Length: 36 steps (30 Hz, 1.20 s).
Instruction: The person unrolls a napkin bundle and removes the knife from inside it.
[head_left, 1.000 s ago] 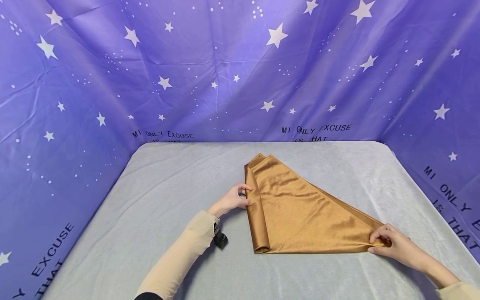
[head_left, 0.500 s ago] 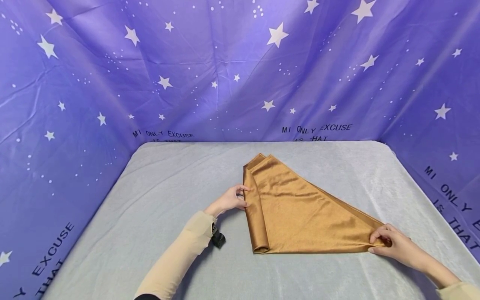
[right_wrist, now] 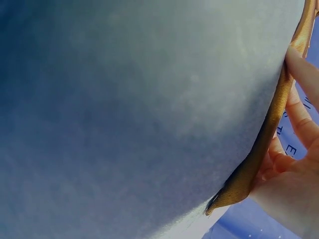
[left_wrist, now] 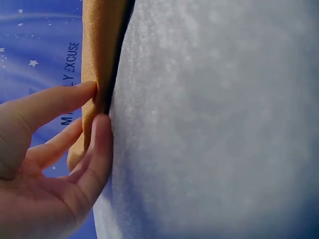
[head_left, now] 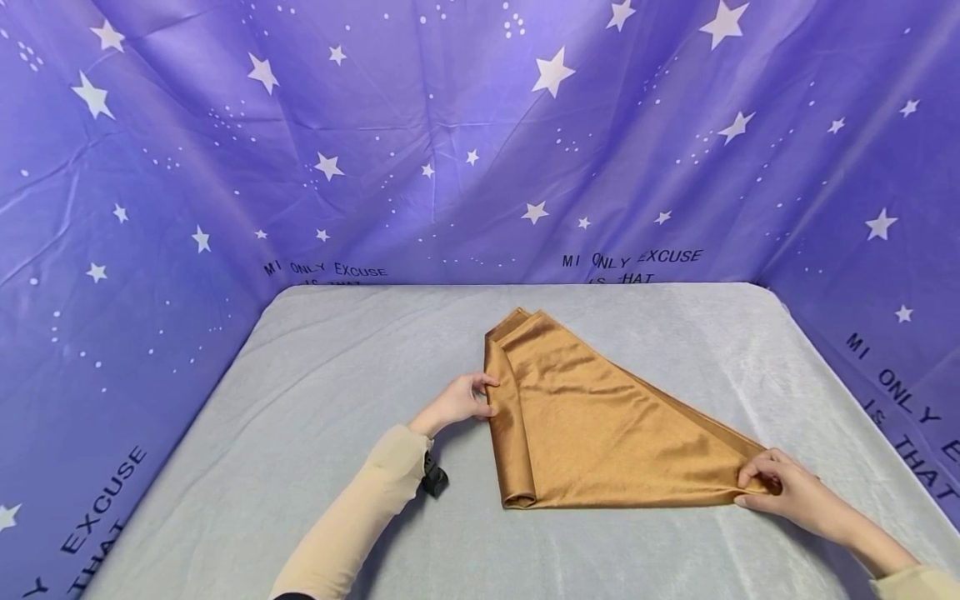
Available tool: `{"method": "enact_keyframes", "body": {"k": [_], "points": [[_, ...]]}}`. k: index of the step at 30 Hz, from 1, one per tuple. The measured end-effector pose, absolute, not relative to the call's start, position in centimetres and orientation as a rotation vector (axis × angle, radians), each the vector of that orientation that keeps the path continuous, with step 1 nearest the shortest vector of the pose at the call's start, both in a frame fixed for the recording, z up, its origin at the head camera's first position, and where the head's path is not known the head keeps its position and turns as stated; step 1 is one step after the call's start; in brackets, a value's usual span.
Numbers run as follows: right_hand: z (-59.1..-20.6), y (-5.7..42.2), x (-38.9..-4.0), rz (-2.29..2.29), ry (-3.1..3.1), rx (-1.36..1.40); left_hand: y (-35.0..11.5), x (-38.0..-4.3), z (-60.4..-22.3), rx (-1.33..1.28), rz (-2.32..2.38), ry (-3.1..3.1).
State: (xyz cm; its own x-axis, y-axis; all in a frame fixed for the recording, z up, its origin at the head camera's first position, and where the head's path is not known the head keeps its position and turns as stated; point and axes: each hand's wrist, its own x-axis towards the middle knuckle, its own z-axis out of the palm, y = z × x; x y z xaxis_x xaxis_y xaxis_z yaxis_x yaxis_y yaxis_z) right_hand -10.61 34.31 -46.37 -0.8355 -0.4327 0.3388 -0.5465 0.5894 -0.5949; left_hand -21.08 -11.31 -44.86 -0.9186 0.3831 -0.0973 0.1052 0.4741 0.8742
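A shiny golden-brown satin cloth (head_left: 600,417) lies folded in a rough triangle, its left edge rolled into a thick tube (head_left: 512,450). At that rolled edge, my left hand (head_left: 461,398) pinches the fabric between thumb and fingers. The left wrist view shows the thumb and fingertips pressed to either side of the roll (left_wrist: 97,45). My right hand (head_left: 798,496) pinches the narrow right corner of the cloth, its fingers covering the tip. In the right wrist view the thumb and fingers lie along the cloth's thin edge (right_wrist: 274,114).
A pale grey plush cover (head_left: 337,358) lies over the table. Purple fabric (head_left: 450,125) with white stars and black lettering hangs behind and on both sides. A black strap (head_left: 435,477) hangs from the left wrist.
My left hand and the rolled edge have shifted slightly to the left. My right hand keeps its hold on the corner in the same place.
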Motion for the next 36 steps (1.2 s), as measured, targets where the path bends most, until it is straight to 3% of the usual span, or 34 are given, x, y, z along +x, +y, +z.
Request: {"method": "enact_keyframes", "body": {"k": [26, 36], "points": [[-46.3, 34.2, -10.6, 1.077, -2.678, 0.797, -8.7, -21.0, -43.5, 0.851, 1.052, 2.765], [-46.3, 34.3, -10.6, 1.074, -2.663, 0.819, -8.0, -20.8, -43.6, 0.872, 0.858, 2.785]]}}
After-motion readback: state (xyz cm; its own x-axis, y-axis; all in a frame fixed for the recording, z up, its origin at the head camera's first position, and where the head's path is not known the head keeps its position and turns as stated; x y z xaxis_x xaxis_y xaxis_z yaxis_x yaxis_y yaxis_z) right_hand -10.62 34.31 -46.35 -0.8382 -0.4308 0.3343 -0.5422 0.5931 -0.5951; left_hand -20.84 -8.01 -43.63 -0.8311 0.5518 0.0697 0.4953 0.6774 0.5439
